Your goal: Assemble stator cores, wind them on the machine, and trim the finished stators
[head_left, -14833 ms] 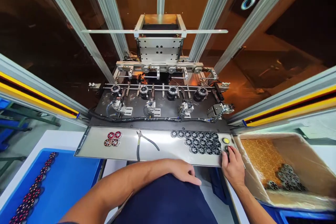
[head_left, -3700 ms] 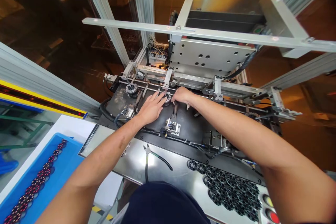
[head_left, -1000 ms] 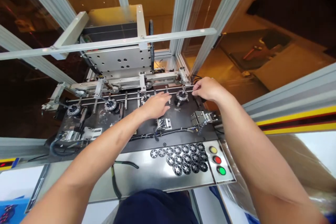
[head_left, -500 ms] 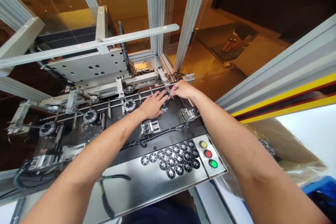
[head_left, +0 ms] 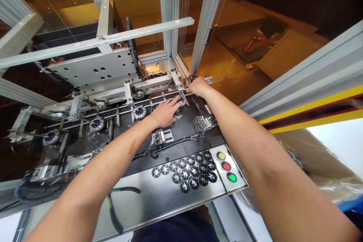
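Observation:
My left hand [head_left: 165, 113] lies flat with its fingers stretched out, the tips touching a round black-and-silver part [head_left: 182, 102] at the right end of the machine. Just beyond that part, my right hand [head_left: 199, 86] has its fingers curled close together beside a metal bracket [head_left: 177, 79]. Whatever may be between those fingers is hidden. Similar round parts sit further left along the rails, one a little left of my left hand [head_left: 139, 112] and another beyond it [head_left: 96, 124]. Below my left hand is a small metal block with a slotted plate [head_left: 163, 137].
Several round parts [head_left: 193, 172] stand in rows on the steel front ledge, beside yellow, red and green buttons [head_left: 226, 166]. Pliers [head_left: 112, 206] lie further left. A long metal bar [head_left: 141, 29] crosses above the machine. At right stands a plastic-lined box [head_left: 314, 162].
My right hand has moved from right above the round part to slightly farther back and right. More of the part shows now. My left hand has stayed almost in place.

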{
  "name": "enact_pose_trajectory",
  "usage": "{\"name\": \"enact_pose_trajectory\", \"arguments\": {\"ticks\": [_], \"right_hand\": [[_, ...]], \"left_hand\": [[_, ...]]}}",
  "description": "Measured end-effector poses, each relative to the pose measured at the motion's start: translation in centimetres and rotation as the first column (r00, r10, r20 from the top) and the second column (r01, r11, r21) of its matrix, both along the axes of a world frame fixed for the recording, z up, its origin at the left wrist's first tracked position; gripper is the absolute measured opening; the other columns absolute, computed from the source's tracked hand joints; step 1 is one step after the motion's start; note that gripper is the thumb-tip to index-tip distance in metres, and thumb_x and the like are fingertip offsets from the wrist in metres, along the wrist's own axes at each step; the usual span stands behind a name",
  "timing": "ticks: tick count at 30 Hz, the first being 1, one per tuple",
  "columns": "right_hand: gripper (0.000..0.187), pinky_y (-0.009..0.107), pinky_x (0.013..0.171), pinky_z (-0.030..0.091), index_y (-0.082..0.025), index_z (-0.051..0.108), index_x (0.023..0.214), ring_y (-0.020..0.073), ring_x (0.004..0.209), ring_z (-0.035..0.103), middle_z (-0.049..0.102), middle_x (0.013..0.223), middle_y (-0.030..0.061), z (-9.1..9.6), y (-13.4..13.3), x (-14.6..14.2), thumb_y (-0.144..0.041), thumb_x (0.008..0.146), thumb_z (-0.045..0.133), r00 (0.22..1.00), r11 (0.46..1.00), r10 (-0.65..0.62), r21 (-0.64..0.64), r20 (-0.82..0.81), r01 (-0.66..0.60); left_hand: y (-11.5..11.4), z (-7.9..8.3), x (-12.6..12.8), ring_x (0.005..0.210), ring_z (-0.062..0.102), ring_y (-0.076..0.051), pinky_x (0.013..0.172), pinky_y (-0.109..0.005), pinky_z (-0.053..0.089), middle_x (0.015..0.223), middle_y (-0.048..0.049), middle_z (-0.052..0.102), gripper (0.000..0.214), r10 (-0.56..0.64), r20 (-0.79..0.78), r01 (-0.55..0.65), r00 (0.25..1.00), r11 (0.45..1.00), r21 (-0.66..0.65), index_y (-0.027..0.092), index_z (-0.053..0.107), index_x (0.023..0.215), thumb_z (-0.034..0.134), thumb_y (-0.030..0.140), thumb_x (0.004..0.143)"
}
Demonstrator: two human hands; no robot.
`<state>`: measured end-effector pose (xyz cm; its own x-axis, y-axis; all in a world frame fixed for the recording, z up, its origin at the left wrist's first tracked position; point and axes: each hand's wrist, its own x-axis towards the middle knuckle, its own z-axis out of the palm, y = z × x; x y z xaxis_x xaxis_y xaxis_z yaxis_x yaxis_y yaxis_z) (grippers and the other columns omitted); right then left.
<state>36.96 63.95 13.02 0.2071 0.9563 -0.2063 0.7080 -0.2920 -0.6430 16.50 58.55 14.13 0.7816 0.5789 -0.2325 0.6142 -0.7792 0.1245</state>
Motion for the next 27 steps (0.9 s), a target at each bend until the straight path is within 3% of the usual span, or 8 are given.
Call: {"name": "enact_pose_trajectory", "arguments": {"ticks": [4, 8, 27], "right_hand": [[0.023, 0.033, 0.072, 0.059, -0.013, 0.064, 0.106, 0.0155, 0.082, 0.067, 0.068, 0.098, 0.0044, 0.6, -3.0, 0.1, -0.033, 0.096, 0.064, 0.992, 0.98, -0.11, -0.173, -0.067, 0.097], [0.022, 0.029, 0.068, 0.058, -0.012, 0.065, 0.1, 0.0128, 0.074, 0.066, 0.069, 0.09, 0.0024, 1.3, -4.9, -0.7, -0.034, 0.096, 0.064, 0.977, 0.972, -0.132, -0.213, -0.17, 0.095], [0.017, 0.027, 0.066, 0.058, -0.012, 0.065, 0.102, 0.0118, 0.071, 0.065, 0.068, 0.09, 0.0014, 1.0, -4.9, -0.8, -0.028, 0.095, 0.066, 0.944, 0.961, -0.199, -0.243, -0.264, 0.135]], "left_hand": [[0.1, 0.1, 0.1, 0.148, 0.033, -0.037, 0.117, -0.044, 0.034, 0.167, -0.0179, 0.013, 0.08, -0.004, -0.003, 0.004, 1.0, 1.0, -0.014, 0.014, 0.028, 0.154, 0.065, 0.022, 0.084], [0.0, 0.2, 0.2, 0.147, 0.034, -0.036, 0.117, -0.044, 0.034, 0.167, -0.0189, 0.013, 0.079, -0.004, -0.006, 0.003, 1.0, 1.0, -0.016, 0.013, 0.028, 0.153, 0.065, 0.022, 0.084], [0.0, -0.1, 0.1, 0.149, 0.032, -0.032, 0.118, -0.04, 0.033, 0.168, -0.0168, 0.01, 0.081, 0.013, 0.012, -0.013, 1.0, 0.999, -0.03, 0.016, 0.025, 0.154, 0.064, 0.022, 0.084]]}}
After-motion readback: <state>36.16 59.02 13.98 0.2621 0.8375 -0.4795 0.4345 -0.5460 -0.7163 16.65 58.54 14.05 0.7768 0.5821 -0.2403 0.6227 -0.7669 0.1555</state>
